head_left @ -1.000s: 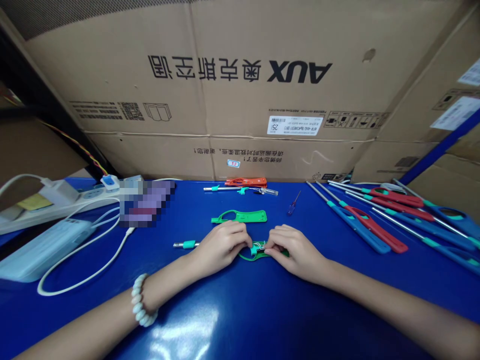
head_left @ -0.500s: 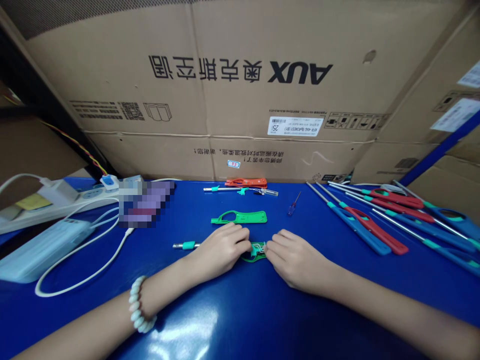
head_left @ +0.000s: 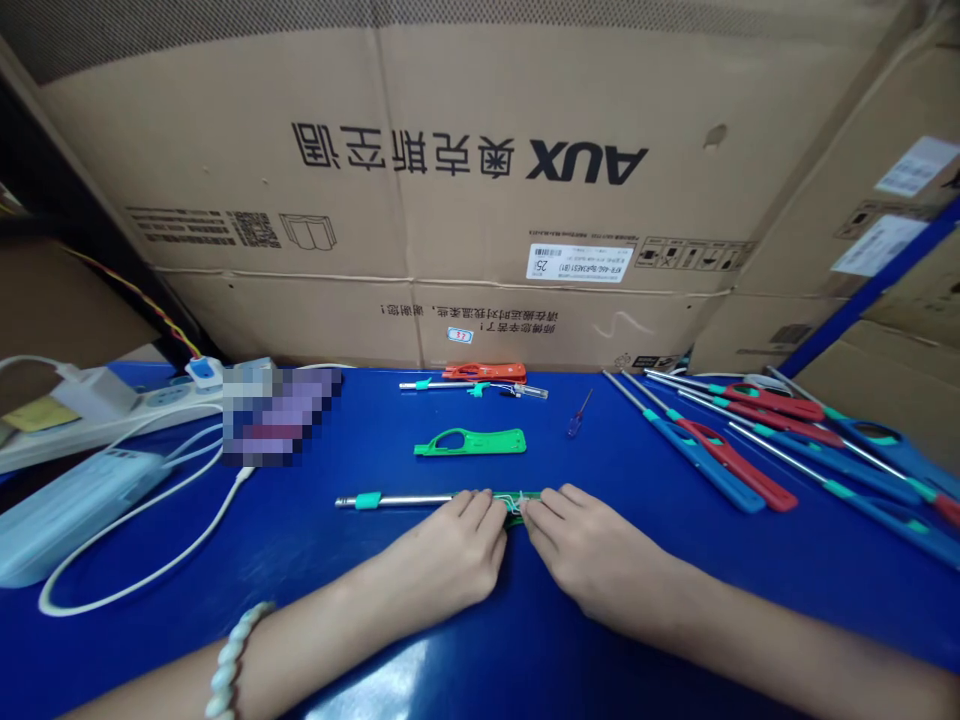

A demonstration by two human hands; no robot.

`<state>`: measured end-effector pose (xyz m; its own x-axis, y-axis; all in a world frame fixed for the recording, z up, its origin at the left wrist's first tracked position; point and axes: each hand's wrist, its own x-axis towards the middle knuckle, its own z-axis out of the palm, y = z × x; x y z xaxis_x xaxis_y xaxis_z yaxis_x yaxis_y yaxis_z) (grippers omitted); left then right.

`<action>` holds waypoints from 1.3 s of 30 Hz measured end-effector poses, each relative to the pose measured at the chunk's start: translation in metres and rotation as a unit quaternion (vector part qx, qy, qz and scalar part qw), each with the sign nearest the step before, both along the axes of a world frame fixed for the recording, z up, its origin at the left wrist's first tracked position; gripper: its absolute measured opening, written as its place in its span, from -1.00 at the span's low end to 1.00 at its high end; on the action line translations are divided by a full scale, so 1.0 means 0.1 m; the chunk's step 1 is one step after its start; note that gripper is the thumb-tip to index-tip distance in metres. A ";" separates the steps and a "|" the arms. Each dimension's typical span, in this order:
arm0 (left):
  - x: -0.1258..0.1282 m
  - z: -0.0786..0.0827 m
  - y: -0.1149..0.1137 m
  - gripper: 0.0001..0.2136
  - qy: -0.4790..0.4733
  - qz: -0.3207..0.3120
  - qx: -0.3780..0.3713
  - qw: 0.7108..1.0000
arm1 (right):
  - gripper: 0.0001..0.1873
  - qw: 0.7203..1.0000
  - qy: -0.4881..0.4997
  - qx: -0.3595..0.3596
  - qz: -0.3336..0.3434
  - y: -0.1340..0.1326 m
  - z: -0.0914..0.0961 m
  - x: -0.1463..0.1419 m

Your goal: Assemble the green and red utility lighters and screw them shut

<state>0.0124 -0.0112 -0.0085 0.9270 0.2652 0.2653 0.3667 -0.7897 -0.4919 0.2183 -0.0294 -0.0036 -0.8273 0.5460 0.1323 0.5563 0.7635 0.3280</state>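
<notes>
A long-necked lighter [head_left: 412, 501] with its green handle opened lies on the blue table in front of me, its metal tube pointing left. My left hand [head_left: 461, 550] is closed on the handle where the tube enters it. Thin white wires [head_left: 513, 503] show in the small gap between my hands. My right hand [head_left: 589, 550] pinches the handle's right part, fingertips at the wires. Both hands hide most of the handle and its inner parts. Beyond them, apart from my fingers, rests a loose green handle half [head_left: 491, 442].
Farther back are an orange handle shell [head_left: 495, 373], a second metal tube with wires [head_left: 442, 386], and a small screwdriver [head_left: 579, 416]. Several blue and red lighters [head_left: 712, 465] lie at right. A power bank [head_left: 82, 515], white cable [head_left: 142, 585] and power strip [head_left: 165, 400] occupy the left.
My left hand has shifted and turned over the handle, so more of the metal tube shows. My right hand stays at the handle's right part. The whole view has shifted slightly.
</notes>
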 end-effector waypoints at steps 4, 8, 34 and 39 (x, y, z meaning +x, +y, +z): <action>0.05 -0.11 -0.10 -0.70 0.000 0.044 0.046 0.998 | -0.69 0.995 0.031 -0.091 -0.015 0.06 0.15 0.10; 0.06 -0.20 -0.14 -0.67 0.006 0.062 0.059 0.996 | -0.77 0.968 0.093 -0.233 -0.025 0.22 0.28 0.17; -0.24 0.08 0.39 -0.79 -0.182 0.079 -0.305 0.932 | -0.70 0.994 0.110 -0.003 0.008 0.27 -0.10 0.08; -0.24 0.09 0.41 -0.77 -0.194 0.064 -0.320 0.925 | -0.69 0.994 0.100 -0.039 -0.008 0.26 -0.07 0.05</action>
